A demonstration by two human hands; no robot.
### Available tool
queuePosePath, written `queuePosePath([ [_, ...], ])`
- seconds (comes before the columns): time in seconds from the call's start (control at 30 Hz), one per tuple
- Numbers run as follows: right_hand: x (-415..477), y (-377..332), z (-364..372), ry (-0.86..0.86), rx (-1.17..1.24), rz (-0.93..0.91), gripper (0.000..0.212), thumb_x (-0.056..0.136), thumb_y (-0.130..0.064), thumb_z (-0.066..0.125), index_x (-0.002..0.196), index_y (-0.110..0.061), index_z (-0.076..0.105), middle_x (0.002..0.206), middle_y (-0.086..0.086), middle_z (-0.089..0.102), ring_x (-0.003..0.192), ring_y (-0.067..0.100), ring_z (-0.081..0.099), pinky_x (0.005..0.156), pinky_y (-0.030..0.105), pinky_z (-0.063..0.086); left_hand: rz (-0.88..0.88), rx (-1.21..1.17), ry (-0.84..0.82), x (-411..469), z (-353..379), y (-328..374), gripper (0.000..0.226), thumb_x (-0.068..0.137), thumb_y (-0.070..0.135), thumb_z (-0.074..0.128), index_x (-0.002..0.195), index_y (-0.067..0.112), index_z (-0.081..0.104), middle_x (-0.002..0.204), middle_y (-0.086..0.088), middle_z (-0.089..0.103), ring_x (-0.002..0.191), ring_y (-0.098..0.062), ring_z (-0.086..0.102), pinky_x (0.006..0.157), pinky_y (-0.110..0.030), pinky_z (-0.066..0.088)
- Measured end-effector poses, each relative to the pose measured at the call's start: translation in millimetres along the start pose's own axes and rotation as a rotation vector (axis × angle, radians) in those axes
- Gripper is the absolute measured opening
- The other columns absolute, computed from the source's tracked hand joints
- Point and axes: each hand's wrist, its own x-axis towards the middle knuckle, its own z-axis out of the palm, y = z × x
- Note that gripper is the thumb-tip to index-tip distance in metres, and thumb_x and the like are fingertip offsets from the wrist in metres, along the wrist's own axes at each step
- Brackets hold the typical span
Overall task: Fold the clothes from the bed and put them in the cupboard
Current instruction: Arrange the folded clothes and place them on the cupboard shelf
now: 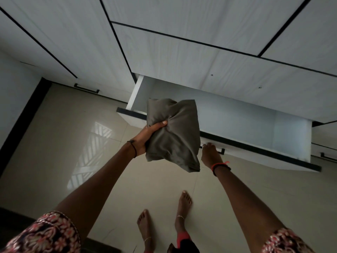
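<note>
A folded olive-grey garment [175, 136] hangs in the air in front of the cupboard, over the left end of a pulled-out white drawer [237, 117]. My left hand [145, 137] grips the garment from its left side, thumb pressed into the cloth. My right hand [210, 154] curls its fingers round the black handle [221, 151] on the drawer front. The drawer's inside shows bare white walls; the garment hides its left part.
White cupboard doors [182, 33] with black seams fill the upper view. A shut drawer with a black handle [86, 88] lies at the left, another handle [328, 157] at the far right. My bare feet [164, 216] stand on glossy beige floor tiles.
</note>
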Motion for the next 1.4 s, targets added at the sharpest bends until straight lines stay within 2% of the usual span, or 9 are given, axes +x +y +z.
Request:
queuePosePath([
  [0.27, -70.1, -18.1, 48.6, -0.011, 0.049, -0.005, 0.039, 0.089, 0.002, 0.038, 0.126, 0.004, 0.047, 0.134, 0.022, 0.043, 0.124, 0.035, 0.041, 0.101, 0.039, 0.037, -0.010, -0.019, 0.015, -24.0, -12.9, -11.1, 0.070, 0.066, 0.046, 0.072, 0.127, 0.019, 0.050, 0.113, -0.007, 0.065, 0.103, -0.025, 0.062, 0.084, -0.035, 0.051],
  [0.4, -95.9, -27.7, 64.1, -0.008, 0.071, 0.026, 0.044, 0.091, 0.001, 0.038, 0.135, 0.000, 0.040, 0.138, 0.017, 0.040, 0.128, 0.029, 0.039, 0.105, 0.032, 0.035, -0.012, 0.001, 0.024, -31.5, -19.0, -22.2, 0.084, 0.061, 0.049, 0.075, 0.134, 0.019, 0.044, 0.120, -0.008, 0.061, 0.107, -0.027, 0.060, 0.092, -0.039, 0.048],
  [0.5, -112.3, -33.8, 73.8, -0.016, 0.065, 0.025, 0.048, 0.091, -0.001, 0.044, 0.138, 0.000, 0.036, 0.140, 0.017, 0.039, 0.130, 0.029, 0.037, 0.107, 0.032, 0.034, 0.001, 0.007, -0.005, -35.3, -23.3, -29.9, 0.096, 0.051, 0.054, 0.084, 0.133, 0.020, 0.046, 0.118, -0.008, 0.063, 0.105, -0.026, 0.062, 0.087, -0.038, 0.052],
  [0.63, -133.2, -41.6, 86.4, -0.039, 0.054, 0.046, 0.049, 0.090, -0.003, 0.048, 0.138, 0.000, 0.037, 0.140, 0.016, 0.038, 0.130, 0.028, 0.037, 0.107, 0.031, 0.035, 0.017, -0.006, -0.023, -41.4, -25.7, -38.3, 0.068, 0.071, 0.047, 0.075, 0.127, 0.018, 0.050, 0.112, -0.007, 0.065, 0.101, -0.024, 0.064, 0.078, -0.034, 0.053],
  [0.73, -148.1, -46.6, 93.9, -0.044, 0.061, 0.055, 0.048, 0.092, -0.002, 0.043, 0.139, 0.001, 0.035, 0.141, 0.016, 0.036, 0.131, 0.028, 0.035, 0.107, 0.031, 0.034, 0.006, 0.012, -0.057, -44.3, -30.1, -43.3, 0.095, 0.043, 0.057, 0.085, 0.126, 0.022, 0.054, 0.111, -0.007, 0.068, 0.100, -0.025, 0.066, 0.074, -0.034, 0.055],
  [0.87, -169.9, -55.5, 103.4, -0.045, 0.088, 0.083, 0.044, 0.094, -0.002, 0.040, 0.137, -0.001, 0.036, 0.142, 0.015, 0.034, 0.131, 0.028, 0.034, 0.105, 0.031, 0.037, 0.012, 0.030, -0.069, -53.6, -31.3, -47.1, 0.052, 0.079, 0.044, 0.065, 0.124, 0.021, 0.052, 0.110, -0.007, 0.065, 0.100, -0.025, 0.063, 0.076, -0.034, 0.052],
  [1.23, -231.3, -78.1, 153.9, -0.083, 0.082, 0.128, 0.049, 0.089, 0.002, 0.044, 0.137, 0.003, 0.036, 0.140, 0.018, 0.036, 0.129, 0.030, 0.035, 0.107, 0.031, 0.035, 0.032, 0.093, -0.131, -73.1, -41.4, -75.7, 0.045, 0.083, 0.042, 0.063, 0.120, 0.021, 0.050, 0.109, -0.007, 0.064, 0.099, -0.024, 0.063, 0.077, -0.034, 0.052],
  [1.33, -249.2, -81.6, 167.4, -0.104, 0.018, 0.101, 0.052, 0.089, 0.003, 0.042, 0.140, 0.005, 0.031, 0.144, 0.019, 0.033, 0.133, 0.033, 0.030, 0.113, 0.034, 0.028, 0.025, 0.094, -0.153, -76.6, -43.6, -87.5, 0.070, 0.069, 0.050, 0.073, 0.128, 0.020, 0.050, 0.115, -0.009, 0.065, 0.104, -0.027, 0.063, 0.080, -0.036, 0.053],
  [1.4, -256.0, -79.4, 171.8, -0.083, 0.034, 0.105, 0.061, 0.090, 0.002, 0.042, 0.146, 0.005, 0.018, 0.151, 0.020, 0.022, 0.142, 0.032, 0.019, 0.118, 0.034, 0.018, 0.027, 0.082, -0.157, -79.9, -42.8, -93.8, 0.059, 0.075, 0.045, 0.069, 0.126, 0.020, 0.052, 0.115, -0.009, 0.065, 0.103, -0.026, 0.064, 0.080, -0.036, 0.053],
])
